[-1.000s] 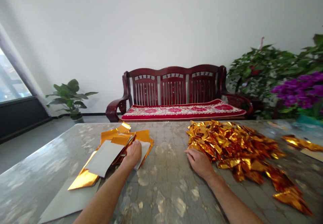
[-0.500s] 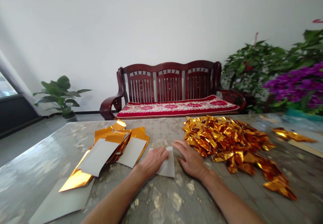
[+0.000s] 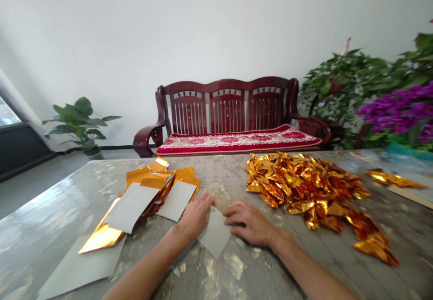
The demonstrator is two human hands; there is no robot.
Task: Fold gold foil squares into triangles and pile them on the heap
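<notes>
**One silver-grey foil-backed sheet [image 3: 215, 236] lies between left hand [image 3: 194, 216] and right hand [image 3: 250, 223]**

The sheet sits angled on a glossy grey tabletop [image 3: 67, 200], one corner toward the camera. The left hand, knuckles up, touches its left edge, any grip hidden. The right hand lies open, fingers at its right edge. A heap of crumpled gold foil [image 3: 304, 187] spreads rightward; a stack of gold-and-grey sheets [image 3: 152, 191] lies left. A dark red wooden bench [image 3: 226, 110] stands beyond.

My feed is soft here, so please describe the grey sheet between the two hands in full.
The grey sheet is thin and matte, apparently paper or card, with one pointed corner aimed toward the wearer. It lies flat on the mottled, glossy table top. The left hand rests on its left side, the right hand against its right. Its underside is hidden.
</notes>
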